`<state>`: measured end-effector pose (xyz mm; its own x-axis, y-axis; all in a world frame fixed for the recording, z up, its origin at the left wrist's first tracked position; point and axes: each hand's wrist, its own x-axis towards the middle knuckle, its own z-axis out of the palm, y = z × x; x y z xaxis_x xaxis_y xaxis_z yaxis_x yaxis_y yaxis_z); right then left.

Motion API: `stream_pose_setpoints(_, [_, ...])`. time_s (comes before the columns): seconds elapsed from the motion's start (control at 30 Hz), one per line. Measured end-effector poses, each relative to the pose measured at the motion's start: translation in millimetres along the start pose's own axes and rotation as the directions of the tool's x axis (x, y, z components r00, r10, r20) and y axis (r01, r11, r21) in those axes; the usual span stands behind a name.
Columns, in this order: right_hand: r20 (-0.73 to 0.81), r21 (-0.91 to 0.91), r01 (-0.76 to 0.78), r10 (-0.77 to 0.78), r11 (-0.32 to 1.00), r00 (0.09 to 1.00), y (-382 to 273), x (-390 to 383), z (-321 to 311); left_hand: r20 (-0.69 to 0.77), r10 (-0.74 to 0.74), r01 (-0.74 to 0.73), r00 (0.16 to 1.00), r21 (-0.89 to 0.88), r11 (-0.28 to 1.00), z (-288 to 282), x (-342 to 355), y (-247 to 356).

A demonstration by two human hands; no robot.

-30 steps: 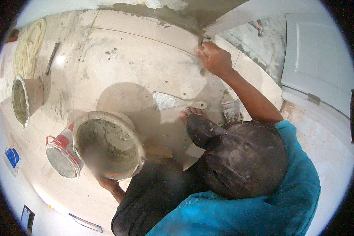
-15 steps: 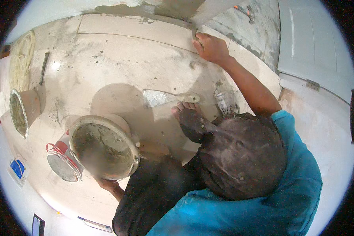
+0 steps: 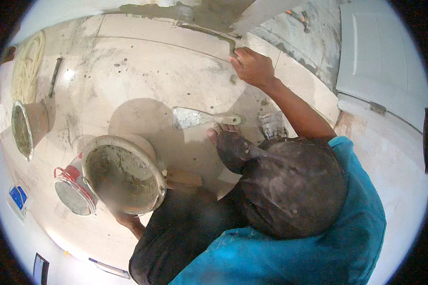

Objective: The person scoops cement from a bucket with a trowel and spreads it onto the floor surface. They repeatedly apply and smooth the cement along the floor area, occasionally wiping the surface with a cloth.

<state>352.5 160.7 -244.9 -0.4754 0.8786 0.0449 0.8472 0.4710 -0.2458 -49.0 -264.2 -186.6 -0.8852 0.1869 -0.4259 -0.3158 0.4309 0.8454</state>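
Observation:
My right hand (image 3: 254, 66) is closed around the handle of a trowel (image 3: 232, 45). Its narrow blade lies along the top edge of a pale tile strip (image 3: 164, 35), against a patch of wet grey mortar (image 3: 214, 12). My left hand (image 3: 130, 224) is at the lower edge of a large grey-crusted bucket (image 3: 159, 198), gripping it, with most of the fingers hidden behind it. Grey mortar coats the inside of the bucket. Between my hands a wide putty knife (image 3: 192, 118) lies on the floor beside my bare toes.
A smaller bucket with a red handle (image 3: 74, 192) stands left of the large one, another bucket (image 3: 35, 126) further left. A dark metal rod (image 3: 55, 77), coiled pale hose (image 3: 29, 66) and dirty glove (image 3: 272, 124) lie about. A white door (image 3: 378, 61) bounds the right; a hammer (image 3: 304, 21) lies beyond.
My right hand has drawn slightly back toward me, and the trowel's blade now shows along the tile's top edge. The large bucket sits almost where it was.

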Motion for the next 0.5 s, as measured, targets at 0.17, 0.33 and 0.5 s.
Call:
stream_pose_setpoints(0.17, [0.101, -0.028, -0.131, 0.133, 0.991, 0.986, -4.1, 19.7, 25.1, 0.000, 0.028, -0.028, 1.000, -0.006, 1.000, 0.0, -0.8, -1.5])
stream_pose_setpoints(0.33, [0.054, -0.064, -0.153, 0.156, 0.986, 0.986, -8.3, 24.5, 18.8, 0.060, 0.046, -0.049, 0.997, 0.046, 0.998, -3.7, 0.2, -3.9])
stream_pose_setpoints(0.5, [-0.134, 0.022, -0.071, 0.074, 0.997, 0.988, -3.0, 13.7, -0.6, 0.082, -0.004, 0.005, 0.997, -0.018, 1.000, -9.3, 4.1, -6.6])
